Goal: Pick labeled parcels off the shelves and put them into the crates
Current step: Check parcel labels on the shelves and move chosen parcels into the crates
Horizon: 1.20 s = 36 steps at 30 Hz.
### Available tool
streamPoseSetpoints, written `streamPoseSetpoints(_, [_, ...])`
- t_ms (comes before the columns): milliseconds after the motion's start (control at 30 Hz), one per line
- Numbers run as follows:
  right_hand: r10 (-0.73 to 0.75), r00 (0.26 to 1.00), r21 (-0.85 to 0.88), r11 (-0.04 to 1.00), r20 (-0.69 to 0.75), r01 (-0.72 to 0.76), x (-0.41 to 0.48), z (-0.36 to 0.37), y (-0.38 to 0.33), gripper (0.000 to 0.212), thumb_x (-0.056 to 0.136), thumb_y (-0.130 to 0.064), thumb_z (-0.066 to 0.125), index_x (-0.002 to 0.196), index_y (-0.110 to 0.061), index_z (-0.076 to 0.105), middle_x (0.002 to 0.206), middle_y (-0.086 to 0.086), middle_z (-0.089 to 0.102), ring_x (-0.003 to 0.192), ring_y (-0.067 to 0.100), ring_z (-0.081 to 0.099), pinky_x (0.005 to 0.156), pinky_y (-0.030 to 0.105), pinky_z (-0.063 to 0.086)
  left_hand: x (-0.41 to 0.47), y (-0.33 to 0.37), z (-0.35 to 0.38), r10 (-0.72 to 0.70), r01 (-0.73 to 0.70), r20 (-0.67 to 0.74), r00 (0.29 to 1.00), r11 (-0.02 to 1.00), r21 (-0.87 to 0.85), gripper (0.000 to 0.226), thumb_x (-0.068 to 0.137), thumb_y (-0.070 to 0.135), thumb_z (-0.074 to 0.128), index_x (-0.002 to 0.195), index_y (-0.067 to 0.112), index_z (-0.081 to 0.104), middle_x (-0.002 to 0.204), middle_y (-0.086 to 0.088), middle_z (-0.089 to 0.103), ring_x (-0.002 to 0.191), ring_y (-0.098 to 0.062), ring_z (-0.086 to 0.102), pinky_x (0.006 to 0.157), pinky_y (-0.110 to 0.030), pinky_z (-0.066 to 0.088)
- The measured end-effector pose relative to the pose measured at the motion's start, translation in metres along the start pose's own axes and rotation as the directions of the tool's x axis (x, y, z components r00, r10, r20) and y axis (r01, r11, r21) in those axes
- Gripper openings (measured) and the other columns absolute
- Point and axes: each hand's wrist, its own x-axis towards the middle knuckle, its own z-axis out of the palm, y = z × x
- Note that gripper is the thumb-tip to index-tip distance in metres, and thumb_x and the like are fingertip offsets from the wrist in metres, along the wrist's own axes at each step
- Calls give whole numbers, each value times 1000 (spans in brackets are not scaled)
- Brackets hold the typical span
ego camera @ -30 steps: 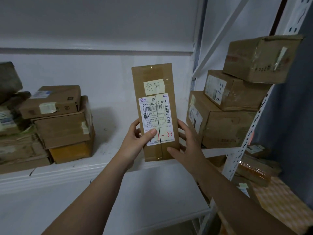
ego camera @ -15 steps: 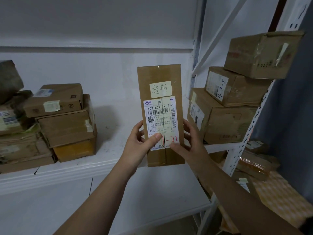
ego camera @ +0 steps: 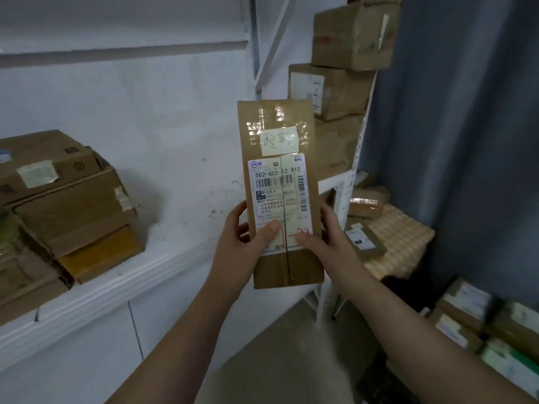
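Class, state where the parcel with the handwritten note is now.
Head view, centre: the parcel is held upright between the left hand and right hand, just left of the stacked boxes.

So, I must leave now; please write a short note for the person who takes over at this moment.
Left grip: holds the parcel at its lower left edge, thumb on its front.
Right grip: holds the lower right edge, thumb on the front.
Parcel: upright, in the air off the shelf, front facing the camera.
Done: one parcel picked.
Left: put it into a crate; none is clearly in view. More wait: left boxes on that shelf, right stack.
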Motion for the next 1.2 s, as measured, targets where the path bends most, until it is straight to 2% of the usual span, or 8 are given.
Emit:
streamPoseSetpoints(433, [141, 847, -81, 974, -513, -211, -179, -51, 2, 54, 87, -29, 68, 133, -32, 40, 119, -12, 56, 106, 6, 61, 82, 22, 55, -96, -45, 97, -188, 230, 372, 909, 971, -70, 53, 76, 29, 78, 122, 23, 53, 103, -1, 72, 87, -19, 71, 71, -36, 58])
streamPoseSetpoints(567, [130, 778, -114, 962, -614, -250, -233, -88, 2, 49, 88, -27, 68, 129, -28, 42, 115, -16, 56, 106, 3, 58, 84, 18, 52, -137, -47, 144, -228, 269, 505, 833, 963, -8, 42, 86, 31, 66, 125, 26, 51, 106, 2, 70, 83, -8, 71, 59, -18, 53])
streamPoseSetpoints(633, [135, 732, -120, 951, -668, -285, -262, -111, 2, 52, 87, -30, 69, 131, -26, 43, 120, -11, 58, 109, 9, 59, 90, 30, 54, -156, -51, 175, -235, 258, 575, 783, 965, 43, 43, 88, 37, 62, 129, 30, 49, 113, 8, 67, 89, -4, 69, 68, -20, 55])
streamPoseSetpoints(767, [85, 612, -144, 938, -786, -314, -330, -169, -10, 46, 89, -25, 67, 126, -30, 40, 114, -10, 59, 97, -5, 60, 74, 12, 51, -202, -63, 250, -323, 327, 652, 686, 937, 119, 47, 89, 35, 60, 133, 38, 43, 113, 17, 62, 101, -8, 63, 92, -37, 50])
streamPoseSetpoints(867, [-48, 557, -360, 808, -829, -467, -386, -225, -18, 44, 89, -27, 66, 126, -31, 43, 115, -15, 54, 98, -13, 51, 81, 7, 45, -247, -68, 314, -370, 364, 706, 604, 916, 168, 46, 85, 38, 65, 125, 43, 42, 116, 14, 59, 108, -13, 60, 96, -42, 48])
streamPoseSetpoints(967, [-14, 614, -506, 579, -790, -639, -442, -276, -22, 50, 86, -38, 67, 131, -27, 49, 133, -2, 43, 111, -4, 39, 93, 6, 36, -288, -74, 379, -419, 397, 702, 577, 894, 208, 58, 73, 49, 72, 124, 44, 45, 122, 7, 60, 108, -16, 61, 95, -43, 49])
streamPoseSetpoints(1100, [163, 603, -488, 444, -781, -752, -500, -326, -17, 91, 69, -64, 69, 143, -30, 30, 148, 1, 19, 136, 21, 22, 108, 38, 39, -331, -85, 457, -472, 379, 721, 508, 874, 305, 76, 71, 56, 73, 135, 40, 37, 128, 4, 55, 113, -18, 56, 99, -44, 46])
streamPoseSetpoints(1200, [245, 527, -407, 409, -814, -817, -524, -362, -6, 102, 61, -70, 69, 143, -35, 20, 150, 1, 13, 137, 26, 16, 109, 44, 36, -354, -94, 505, -502, 355, 742, 445, 859, 368, 76, 77, 51, 70, 140, 33, 31, 127, 4, 53, 113, -16, 54, 101, -43, 45])
